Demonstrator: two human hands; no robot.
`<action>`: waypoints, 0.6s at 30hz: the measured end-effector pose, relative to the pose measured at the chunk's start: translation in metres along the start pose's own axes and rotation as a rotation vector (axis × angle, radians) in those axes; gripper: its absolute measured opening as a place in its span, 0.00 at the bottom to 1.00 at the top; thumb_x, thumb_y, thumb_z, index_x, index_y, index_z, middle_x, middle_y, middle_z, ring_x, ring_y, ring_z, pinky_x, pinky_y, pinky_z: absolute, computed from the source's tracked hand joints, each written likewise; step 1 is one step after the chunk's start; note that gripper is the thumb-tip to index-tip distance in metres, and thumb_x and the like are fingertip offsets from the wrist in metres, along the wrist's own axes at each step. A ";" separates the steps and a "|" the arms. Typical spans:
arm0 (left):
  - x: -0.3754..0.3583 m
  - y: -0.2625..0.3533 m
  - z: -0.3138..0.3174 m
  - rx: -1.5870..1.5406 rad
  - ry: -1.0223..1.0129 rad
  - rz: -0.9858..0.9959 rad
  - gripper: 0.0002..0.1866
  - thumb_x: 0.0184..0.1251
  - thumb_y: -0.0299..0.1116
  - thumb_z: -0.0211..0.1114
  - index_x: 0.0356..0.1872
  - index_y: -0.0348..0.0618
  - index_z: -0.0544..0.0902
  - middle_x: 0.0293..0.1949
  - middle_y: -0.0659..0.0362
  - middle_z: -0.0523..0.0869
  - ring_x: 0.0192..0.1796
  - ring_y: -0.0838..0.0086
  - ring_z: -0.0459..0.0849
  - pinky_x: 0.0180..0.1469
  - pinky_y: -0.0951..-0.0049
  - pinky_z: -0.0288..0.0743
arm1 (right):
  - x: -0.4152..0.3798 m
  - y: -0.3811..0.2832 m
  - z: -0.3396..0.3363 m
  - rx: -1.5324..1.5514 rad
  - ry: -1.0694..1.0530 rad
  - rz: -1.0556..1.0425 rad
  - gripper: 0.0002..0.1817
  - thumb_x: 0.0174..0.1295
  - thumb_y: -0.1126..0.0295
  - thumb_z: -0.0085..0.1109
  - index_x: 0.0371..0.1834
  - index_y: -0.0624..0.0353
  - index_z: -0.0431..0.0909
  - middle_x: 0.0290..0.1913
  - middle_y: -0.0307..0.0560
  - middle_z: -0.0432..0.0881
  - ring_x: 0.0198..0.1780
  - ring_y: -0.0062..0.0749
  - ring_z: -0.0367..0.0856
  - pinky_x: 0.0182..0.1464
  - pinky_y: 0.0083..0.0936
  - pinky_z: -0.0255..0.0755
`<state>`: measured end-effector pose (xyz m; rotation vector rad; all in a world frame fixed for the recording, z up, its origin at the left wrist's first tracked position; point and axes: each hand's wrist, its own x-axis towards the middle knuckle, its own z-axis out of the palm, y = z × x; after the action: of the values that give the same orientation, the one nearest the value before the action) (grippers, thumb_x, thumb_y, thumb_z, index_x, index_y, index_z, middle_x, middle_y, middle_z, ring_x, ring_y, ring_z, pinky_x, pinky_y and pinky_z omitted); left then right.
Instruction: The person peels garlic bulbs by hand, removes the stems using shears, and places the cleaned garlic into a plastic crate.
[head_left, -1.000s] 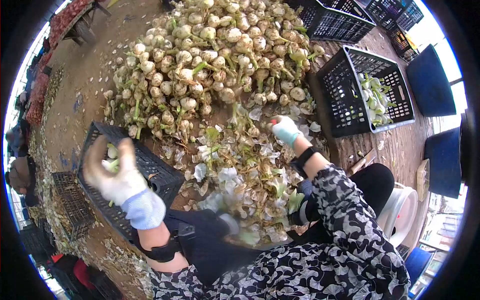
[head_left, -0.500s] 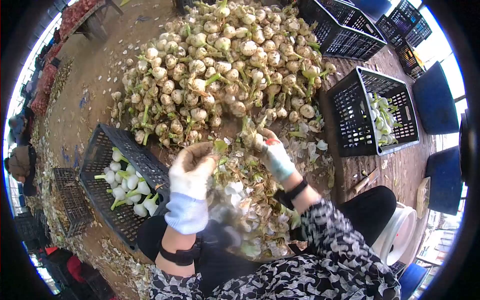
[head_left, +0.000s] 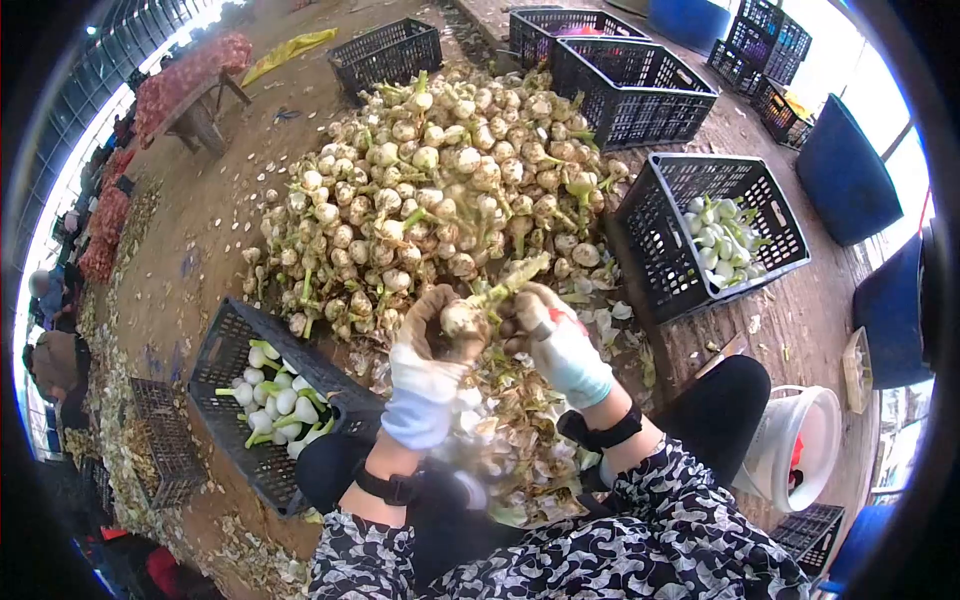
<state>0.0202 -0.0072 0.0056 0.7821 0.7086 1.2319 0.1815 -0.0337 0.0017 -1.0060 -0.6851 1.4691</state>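
Observation:
A dirty garlic bulb (head_left: pixel 463 319) with a long green stem is between my two gloved hands, in front of the pile. My left hand (head_left: pixel 430 345) is closed around the bulb's left side. My right hand (head_left: pixel 553 338) is curled against the stem side, with a red patch at its fingers; its fingertips are partly hidden. Beyond both hands rises a big heap of unpeeled garlic (head_left: pixel 400 190). Beneath them lie loose peeled skins (head_left: pixel 520 440).
Left, a tilted black crate (head_left: pixel 225 400) holds peeled white garlic (head_left: pixel 275 395). Right, another black crate (head_left: pixel 655 250) holds more peeled garlic (head_left: pixel 722 240). Further crates (head_left: pixel 640 110) stand behind the heap. A white bucket (head_left: pixel 765 460) is beside my right knee. People (head_left: pixel 55 360) are at far left.
My right hand has brought a garlic bulb back from the heap's edge. My left hand has moved right and closed on it. The camera view has shifted.

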 end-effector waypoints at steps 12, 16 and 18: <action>-0.006 0.003 -0.008 0.347 -0.059 0.042 0.30 0.43 0.12 0.71 0.52 0.34 0.73 0.45 0.57 0.80 0.46 0.75 0.81 0.50 0.75 0.79 | 0.002 0.001 0.019 -0.165 -0.099 -0.182 0.20 0.62 0.62 0.62 0.49 0.67 0.73 0.40 0.41 0.80 0.39 0.17 0.75 0.42 0.18 0.72; -0.005 0.003 -0.011 0.381 -0.053 0.064 0.28 0.43 0.20 0.76 0.49 0.36 0.75 0.45 0.57 0.82 0.46 0.74 0.82 0.48 0.73 0.80 | 0.001 -0.009 0.010 -0.226 -0.185 -0.023 0.18 0.61 0.64 0.62 0.49 0.65 0.74 0.37 0.40 0.80 0.33 0.18 0.77 0.34 0.17 0.73; -0.004 0.001 -0.013 0.314 -0.037 0.001 0.28 0.44 0.21 0.77 0.49 0.36 0.75 0.45 0.57 0.82 0.45 0.74 0.82 0.47 0.74 0.80 | 0.001 -0.008 0.012 -0.208 -0.173 -0.049 0.17 0.61 0.65 0.62 0.48 0.64 0.74 0.36 0.39 0.80 0.32 0.18 0.76 0.32 0.17 0.72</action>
<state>0.0079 -0.0090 -0.0008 1.0602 0.8830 1.1176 0.1747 -0.0297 0.0145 -1.0194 -0.9969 1.4746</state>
